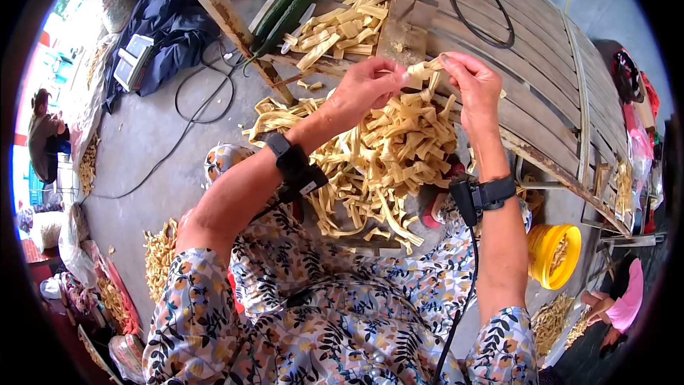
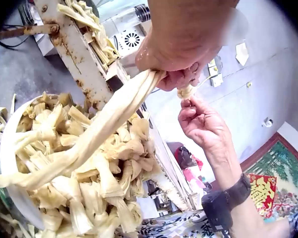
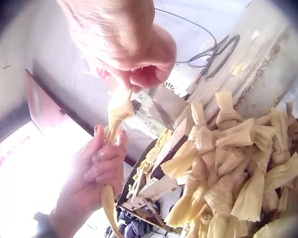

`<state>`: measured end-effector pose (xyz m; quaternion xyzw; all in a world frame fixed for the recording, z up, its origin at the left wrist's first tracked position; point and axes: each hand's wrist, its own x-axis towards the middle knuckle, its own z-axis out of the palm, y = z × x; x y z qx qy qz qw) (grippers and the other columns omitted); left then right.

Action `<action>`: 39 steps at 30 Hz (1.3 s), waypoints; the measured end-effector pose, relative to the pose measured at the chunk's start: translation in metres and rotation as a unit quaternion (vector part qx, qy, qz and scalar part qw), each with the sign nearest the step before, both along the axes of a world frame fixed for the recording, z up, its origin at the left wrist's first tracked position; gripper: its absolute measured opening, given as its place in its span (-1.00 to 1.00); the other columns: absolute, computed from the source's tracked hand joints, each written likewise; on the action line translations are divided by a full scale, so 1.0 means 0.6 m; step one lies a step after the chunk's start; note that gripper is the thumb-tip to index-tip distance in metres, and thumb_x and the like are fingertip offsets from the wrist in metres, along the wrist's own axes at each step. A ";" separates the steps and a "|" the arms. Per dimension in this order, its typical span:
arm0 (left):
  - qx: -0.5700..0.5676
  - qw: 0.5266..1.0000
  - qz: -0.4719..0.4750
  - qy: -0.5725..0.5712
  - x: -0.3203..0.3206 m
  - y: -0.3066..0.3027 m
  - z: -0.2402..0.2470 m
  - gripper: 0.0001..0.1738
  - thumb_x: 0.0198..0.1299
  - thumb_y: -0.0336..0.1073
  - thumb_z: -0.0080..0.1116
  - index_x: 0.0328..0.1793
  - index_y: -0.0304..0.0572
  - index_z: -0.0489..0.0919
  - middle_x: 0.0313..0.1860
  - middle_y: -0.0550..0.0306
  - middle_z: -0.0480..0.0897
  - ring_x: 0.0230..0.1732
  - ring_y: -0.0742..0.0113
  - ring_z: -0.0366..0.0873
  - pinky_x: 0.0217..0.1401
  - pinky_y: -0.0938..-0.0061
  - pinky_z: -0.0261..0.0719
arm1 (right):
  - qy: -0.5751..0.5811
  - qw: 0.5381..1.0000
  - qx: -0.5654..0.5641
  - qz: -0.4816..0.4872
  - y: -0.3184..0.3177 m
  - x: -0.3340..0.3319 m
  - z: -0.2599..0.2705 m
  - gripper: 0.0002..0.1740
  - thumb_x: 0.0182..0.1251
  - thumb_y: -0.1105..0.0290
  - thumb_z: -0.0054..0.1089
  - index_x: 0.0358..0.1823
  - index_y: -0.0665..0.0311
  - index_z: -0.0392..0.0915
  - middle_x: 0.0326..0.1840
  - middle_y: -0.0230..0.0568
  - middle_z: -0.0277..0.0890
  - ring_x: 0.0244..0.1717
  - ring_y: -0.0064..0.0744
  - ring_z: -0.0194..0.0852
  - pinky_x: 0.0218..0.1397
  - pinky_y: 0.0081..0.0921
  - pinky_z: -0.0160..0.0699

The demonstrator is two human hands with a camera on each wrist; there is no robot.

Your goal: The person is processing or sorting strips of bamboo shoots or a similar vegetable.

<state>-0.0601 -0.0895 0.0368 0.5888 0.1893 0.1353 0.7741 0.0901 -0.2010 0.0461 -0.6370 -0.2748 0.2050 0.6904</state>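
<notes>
Between both hands is a pale yellow, flat, pliable strip (image 1: 419, 75), with a knot (image 3: 120, 109) in it. My left hand (image 1: 367, 87) grips the strip on one side of the knot, fingers curled. A long twisted tail (image 2: 107, 119) of it runs out of that hand, over the heap. My right hand (image 1: 476, 89) pinches the short end between thumb and fingers. Below the hands lies a big heap of knotted strips (image 1: 410, 146), piled in a bowl whose white rim (image 2: 10, 148) shows in the left wrist view. Loose untied strips (image 1: 281, 115) hang at the heap's left.
A slatted wooden bench (image 1: 534, 64) stands ahead, carrying short cut pieces (image 1: 349, 28), a small wooden board (image 1: 406, 25), green cucumbers (image 1: 296, 7) and a black cable (image 1: 491, 0). A yellow bucket (image 1: 541, 257) stands at the right. Another cable (image 1: 189, 117) crosses the floor at the left.
</notes>
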 end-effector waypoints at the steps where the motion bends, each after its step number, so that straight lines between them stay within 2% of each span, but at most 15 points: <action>1: 0.013 1.000 -0.009 -0.003 -0.002 0.003 -0.005 -0.75 0.26 -0.23 -0.04 -0.17 -0.29 0.49 -0.60 0.41 0.28 -0.61 0.68 0.09 -0.60 0.76 0.04 | 0.014 1.000 0.005 -0.014 -0.002 0.000 0.001 -0.83 0.02 0.49 0.27 -0.34 0.42 0.60 -0.47 -0.39 0.54 -0.52 -0.73 0.32 -0.43 -0.78 0.30; 4: 0.053 0.998 -0.037 0.004 -0.011 0.009 -0.003 -0.75 0.27 -0.27 -0.06 -0.17 -0.34 0.52 -0.59 0.41 0.29 -0.59 0.68 0.12 -0.57 0.77 0.07 | 0.058 0.998 -0.030 0.011 -0.011 0.003 0.009 -0.83 0.04 0.48 0.27 -0.33 0.41 0.60 -0.46 -0.39 0.55 -0.51 -0.72 0.33 -0.42 -0.77 0.32; 7: 0.072 0.995 -0.065 -0.001 -0.020 0.017 -0.007 -0.72 0.28 -0.27 -0.07 -0.11 -0.36 0.52 -0.58 0.40 0.31 -0.58 0.68 0.14 -0.55 0.78 0.10 | 0.069 0.997 -0.008 0.037 -0.012 0.003 0.000 -0.79 0.04 0.42 0.29 -0.28 0.36 0.60 -0.41 -0.40 0.54 -0.46 -0.72 0.36 -0.39 -0.78 0.35; 9: 0.034 0.997 -0.065 -0.018 -0.020 0.017 -0.014 -0.72 0.28 -0.26 -0.07 -0.12 -0.35 0.53 -0.58 0.40 0.31 -0.58 0.68 0.15 -0.54 0.78 0.11 | 0.097 0.992 -0.006 0.079 -0.015 0.000 0.004 -0.71 0.05 0.36 0.31 -0.19 0.31 0.58 -0.38 -0.43 0.53 -0.41 -0.72 0.39 -0.38 -0.78 0.37; 12: 0.014 0.997 -0.076 -0.030 -0.020 0.021 -0.013 -0.72 0.28 -0.25 -0.07 -0.14 -0.34 0.54 -0.57 0.40 0.32 -0.57 0.68 0.16 -0.54 0.78 0.12 | 0.139 0.979 -0.068 0.133 -0.009 -0.027 0.011 -0.68 0.04 0.34 0.31 -0.15 0.28 0.55 -0.41 -0.49 0.50 -0.41 -0.74 0.38 -0.44 -0.79 0.37; 13: 0.011 0.996 -0.082 -0.032 -0.018 0.020 -0.012 -0.72 0.28 -0.25 -0.07 -0.15 -0.34 0.54 -0.57 0.40 0.32 -0.57 0.68 0.16 -0.54 0.78 0.12 | 0.126 0.975 -0.096 0.157 -0.004 -0.043 0.013 -0.71 0.03 0.36 0.31 -0.19 0.27 0.55 -0.46 -0.52 0.46 -0.50 -0.78 0.30 -0.55 -0.82 0.27; 16: 0.013 0.998 -0.059 -0.008 -0.013 0.013 -0.007 -0.73 0.28 -0.25 -0.06 -0.14 -0.33 0.54 -0.57 0.40 0.33 -0.57 0.69 0.17 -0.55 0.78 0.11 | 0.159 0.970 -0.017 0.185 0.004 -0.040 -0.007 -0.77 0.04 0.40 0.29 -0.25 0.28 0.55 -0.50 -0.52 0.42 -0.58 -0.82 0.20 -0.62 -0.84 0.15; 17: 0.011 0.998 -0.063 -0.006 -0.012 0.013 -0.006 -0.73 0.27 -0.25 -0.06 -0.14 -0.33 0.53 -0.57 0.40 0.33 -0.57 0.69 0.17 -0.55 0.78 0.11 | 0.135 0.975 -0.031 0.173 0.005 -0.038 -0.008 -0.82 0.04 0.45 0.26 -0.29 0.29 0.54 -0.54 -0.52 0.37 -0.63 -0.83 0.12 -0.64 -0.84 0.08; 21: -0.026 0.997 -0.072 0.003 -0.016 0.021 -0.004 -0.72 0.27 -0.24 -0.05 -0.15 -0.34 0.53 -0.57 0.40 0.34 -0.57 0.69 0.17 -0.54 0.80 0.12 | 0.138 0.976 -0.002 0.167 0.000 -0.023 -0.005 -0.84 0.04 0.45 0.27 -0.32 0.29 0.54 -0.55 -0.52 0.37 -0.63 -0.83 0.12 -0.63 -0.84 0.07; 24: -0.045 0.996 -0.080 0.004 -0.016 0.024 -0.015 -0.71 0.27 -0.22 -0.05 -0.16 -0.35 0.53 -0.56 0.41 0.33 -0.58 0.69 0.17 -0.55 0.81 0.11 | 0.124 0.976 -0.023 0.178 -0.001 -0.022 -0.007 -0.83 0.09 0.40 0.24 -0.29 0.28 0.54 -0.49 -0.48 0.43 -0.61 -0.79 0.21 -0.62 -0.82 0.16; 27: -0.035 0.996 -0.083 0.010 -0.017 0.027 -0.012 -0.70 0.27 -0.22 -0.05 -0.16 -0.35 0.53 -0.56 0.41 0.32 -0.58 0.69 0.16 -0.55 0.81 0.11 | 0.057 0.989 -0.093 0.096 -0.003 -0.026 0.027 -0.80 0.15 0.34 0.20 -0.31 0.33 0.56 -0.49 -0.44 0.47 -0.59 -0.73 0.28 -0.56 -0.77 0.27; 30: -0.022 0.996 -0.082 0.017 -0.017 0.024 -0.007 -0.71 0.27 -0.23 -0.06 -0.17 -0.35 0.53 -0.57 0.41 0.32 -0.59 0.69 0.15 -0.56 0.80 0.09 | -0.071 0.991 -0.082 0.081 -0.002 -0.010 -0.001 -0.74 0.17 0.29 0.17 -0.37 0.40 0.57 -0.53 -0.40 0.49 -0.56 -0.70 0.33 -0.50 -0.74 0.34; 33: -0.053 0.994 -0.092 0.003 -0.012 0.025 -0.012 -0.72 0.27 -0.24 -0.06 -0.20 -0.35 0.52 -0.60 0.41 0.30 -0.62 0.69 0.12 -0.59 0.78 0.06 | -0.115 0.991 -0.066 0.011 -0.006 -0.014 0.012 -0.70 0.17 0.27 0.17 -0.45 0.45 0.56 -0.62 -0.40 0.45 -0.60 -0.73 0.29 -0.51 -0.76 0.30; 39: -0.145 0.979 -0.140 -0.034 -0.008 0.030 -0.022 -0.76 0.27 -0.27 -0.06 -0.25 -0.33 0.50 -0.68 0.44 0.23 -0.70 0.68 0.03 -0.66 0.73 -0.02 | -0.042 0.996 -0.073 0.004 -0.019 0.004 0.014 -0.74 0.17 0.28 0.17 -0.45 0.37 0.59 -0.65 -0.45 0.41 -0.63 -0.77 0.21 -0.55 -0.78 0.19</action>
